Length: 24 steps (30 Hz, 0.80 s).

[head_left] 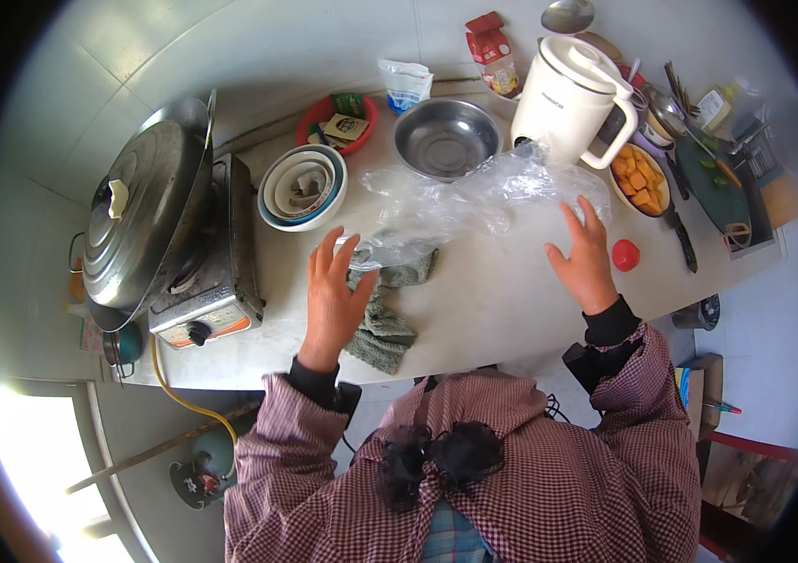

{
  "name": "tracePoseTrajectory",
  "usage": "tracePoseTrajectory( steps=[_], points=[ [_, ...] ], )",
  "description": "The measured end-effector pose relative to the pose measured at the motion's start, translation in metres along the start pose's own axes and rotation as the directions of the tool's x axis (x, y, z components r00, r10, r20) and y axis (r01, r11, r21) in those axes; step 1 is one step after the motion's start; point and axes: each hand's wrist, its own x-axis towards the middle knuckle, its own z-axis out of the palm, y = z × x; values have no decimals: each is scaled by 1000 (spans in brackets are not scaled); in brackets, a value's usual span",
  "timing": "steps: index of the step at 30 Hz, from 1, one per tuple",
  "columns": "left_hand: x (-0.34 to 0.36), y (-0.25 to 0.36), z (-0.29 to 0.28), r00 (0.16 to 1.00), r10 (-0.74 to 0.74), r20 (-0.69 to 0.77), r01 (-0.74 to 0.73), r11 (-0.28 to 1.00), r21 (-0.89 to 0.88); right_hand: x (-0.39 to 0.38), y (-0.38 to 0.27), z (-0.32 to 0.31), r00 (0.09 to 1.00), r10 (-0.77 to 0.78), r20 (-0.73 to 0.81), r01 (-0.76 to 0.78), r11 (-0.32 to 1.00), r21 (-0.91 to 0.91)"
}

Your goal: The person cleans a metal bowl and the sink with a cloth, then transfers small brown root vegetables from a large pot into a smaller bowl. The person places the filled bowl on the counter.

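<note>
Grey metal fills the left end of the bench (pixel 483 324), where a large lidded pan (pixel 141 235) sits on a stove (pixel 245 267). Just right of it, nested bowls (pixel 270 208) stand towards the back edge. Next comes the left hand (pixel 331 305), raised with its fingers loosely spread and, as far as I can tell, gripping nothing; its fingertips are close by the near end of the clear plastic (pixel 535 183), though whether they touch it I cannot tell. Beside that hand a green cloth (pixel 383 328) lies rumpled near the front edge, and looks soft and limp.

Crumpled across the middle of the bench, the plastic lies in front of a steel bowl (pixel 446 141) and reaches right to the foot of a cream jug (pixel 560 103). It should be very light, floppy and rather slippery, apt to cling and easy to tear, so a gathered fold at either end seems a better hold than a single thin layer. Near its right end, the right hand (pixel 583 267) is open, fingers apart, with nothing in its grasp. Right of that hand sits a small red object (pixel 625 254), then orange chunks (pixel 638 178) in a bowl.
</note>
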Motion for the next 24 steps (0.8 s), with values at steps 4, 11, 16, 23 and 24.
tracePoseTrajectory(
  steps=[4, 11, 16, 23, 24],
  points=[
    [13, -7, 41, 975, -93, 202, 90, 996, 26, -1, 11, 0, 996, -6, 88, 2, 999, 38],
    [14, -4, 82, 943, -165, 289, 145, 985, 91, 52, 27, 33, 912, 348, 218, -358, 934, 7],
    [12, -12, 82, 862, -258, 436, 214, 965, 150, 41, 10, 36, 985, 30, 168, -64, 978, 200],
    [13, -25, 49, 982, -77, 174, 88, 994, -58, 36, 0, 28, 836, 398, 378, -548, 603, 580],
    [13, -22, 54, 989, -113, 97, 122, 988, -92, 35, 0, 27, 847, 384, 367, -528, 535, 660]
  ],
)
